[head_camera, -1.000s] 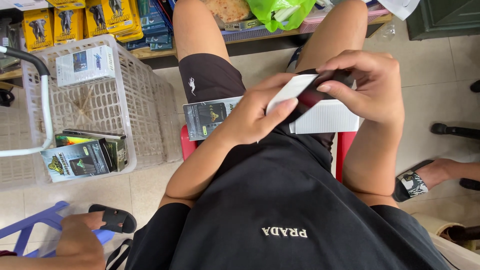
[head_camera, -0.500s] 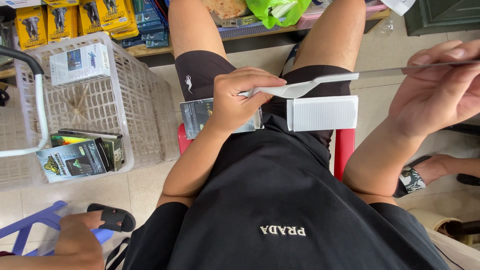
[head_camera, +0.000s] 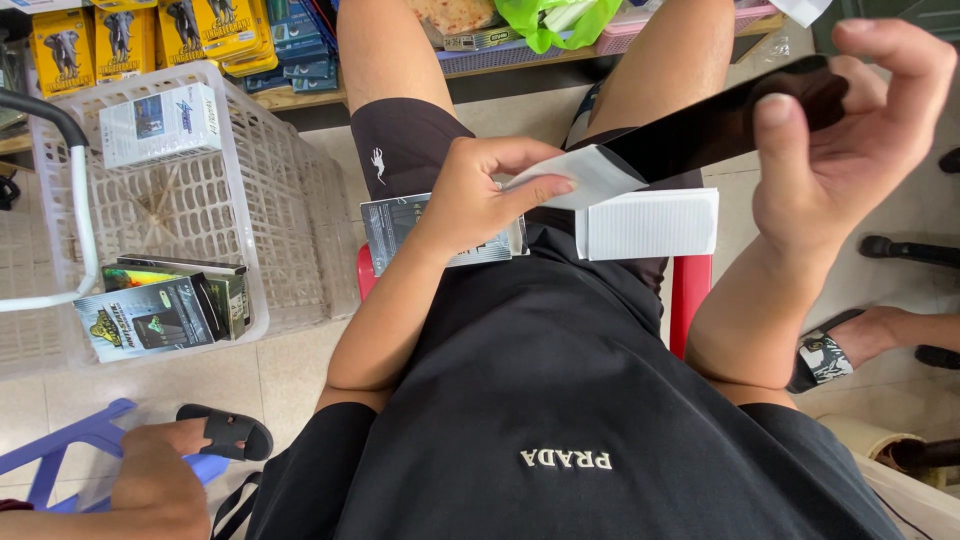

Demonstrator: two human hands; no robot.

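I sit in a black shirt and shorts. My left hand (head_camera: 478,192) pinches a white paper sleeve (head_camera: 590,178) above my lap. My right hand (head_camera: 850,140) grips the far end of a thin black flat sheet (head_camera: 700,125), which sticks out of the sleeve and slants up to the right. A white flat box (head_camera: 650,224) lies on my right thigh. A grey printed packet (head_camera: 392,225) rests on my left thigh, partly under the left hand.
A white plastic basket (head_camera: 285,205) on my left holds several small boxes (head_camera: 160,125). Yellow cartons (head_camera: 70,45) line a low shelf. Another person's foot in a black sandal (head_camera: 225,433) is by a blue stool (head_camera: 55,455). A second sandalled foot (head_camera: 850,345) is at right.
My right hand has swung out to the right and upward, drawing the black sheet out of the white sleeve. The left hand has stayed on the sleeve over my lap.
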